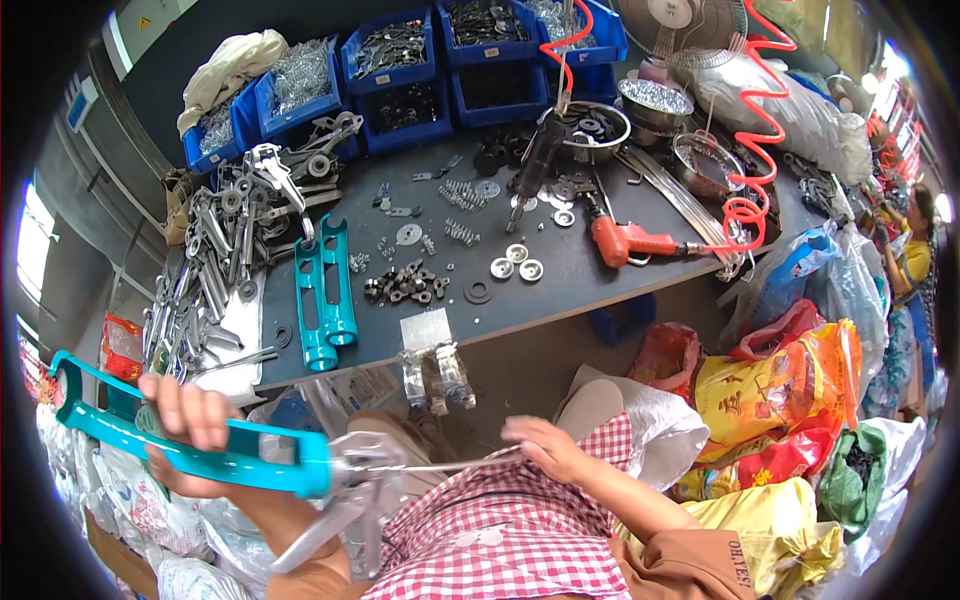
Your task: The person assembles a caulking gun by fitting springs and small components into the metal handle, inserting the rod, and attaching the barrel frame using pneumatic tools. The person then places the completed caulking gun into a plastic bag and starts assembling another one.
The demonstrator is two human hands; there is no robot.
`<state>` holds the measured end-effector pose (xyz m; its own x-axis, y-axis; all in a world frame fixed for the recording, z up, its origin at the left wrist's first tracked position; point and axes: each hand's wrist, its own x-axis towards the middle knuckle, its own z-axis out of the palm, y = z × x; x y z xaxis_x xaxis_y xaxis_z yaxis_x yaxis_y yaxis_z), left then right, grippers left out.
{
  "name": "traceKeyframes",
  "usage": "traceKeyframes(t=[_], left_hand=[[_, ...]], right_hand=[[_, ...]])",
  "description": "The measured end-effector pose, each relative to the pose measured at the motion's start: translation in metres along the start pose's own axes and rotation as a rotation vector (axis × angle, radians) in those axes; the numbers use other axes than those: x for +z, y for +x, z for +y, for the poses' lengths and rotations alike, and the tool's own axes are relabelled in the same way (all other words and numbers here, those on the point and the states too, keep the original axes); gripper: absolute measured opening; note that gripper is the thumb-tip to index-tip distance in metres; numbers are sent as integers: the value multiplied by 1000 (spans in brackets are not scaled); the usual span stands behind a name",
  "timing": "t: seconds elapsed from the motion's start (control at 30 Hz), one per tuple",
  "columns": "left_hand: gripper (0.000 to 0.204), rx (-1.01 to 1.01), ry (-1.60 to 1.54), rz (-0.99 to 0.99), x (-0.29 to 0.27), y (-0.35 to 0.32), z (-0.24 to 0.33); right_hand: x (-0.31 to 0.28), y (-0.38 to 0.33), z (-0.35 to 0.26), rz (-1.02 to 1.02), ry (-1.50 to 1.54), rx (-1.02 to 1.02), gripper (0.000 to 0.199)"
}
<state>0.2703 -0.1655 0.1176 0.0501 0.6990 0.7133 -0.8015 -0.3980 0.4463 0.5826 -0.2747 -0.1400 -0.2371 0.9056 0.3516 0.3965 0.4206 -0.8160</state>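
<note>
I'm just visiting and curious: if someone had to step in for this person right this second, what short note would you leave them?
Left hand: closed on the teal caulking gun frame, held level over the lap.
Right hand: fingers on the end of the thin metal rod that runs into the gun's metal handle.
On the table: another teal frame, loose washers, springs, a heap of metal handles, an orange air tool.
Done: handle sits on the frame.
Left: rod looks only partly in.
</note>
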Motion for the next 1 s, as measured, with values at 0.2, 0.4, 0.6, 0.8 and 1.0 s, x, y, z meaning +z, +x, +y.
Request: traceKeyframes(t=[0.2, 0.4, 0.6, 0.8, 1.0], left_hand=[[41, 97, -274, 241, -46, -8, 44], [37, 37, -367, 49, -45, -12, -6], [35, 30, -338, 5, -35, -5, -3], [33, 76, -252, 345, -68, -9, 27], [34, 77, -349, 233, -71, -12, 8]], right_hand=[[-77, -8, -65, -231, 190, -221, 23], [-29, -31, -41, -17, 1480, 1416, 18], [-11, -31, -35, -116, 1577, 1445, 18], [-76, 3, -84, 150, 235, -162, 22], [-63, 11, -83, 58, 1060, 1076, 16]])
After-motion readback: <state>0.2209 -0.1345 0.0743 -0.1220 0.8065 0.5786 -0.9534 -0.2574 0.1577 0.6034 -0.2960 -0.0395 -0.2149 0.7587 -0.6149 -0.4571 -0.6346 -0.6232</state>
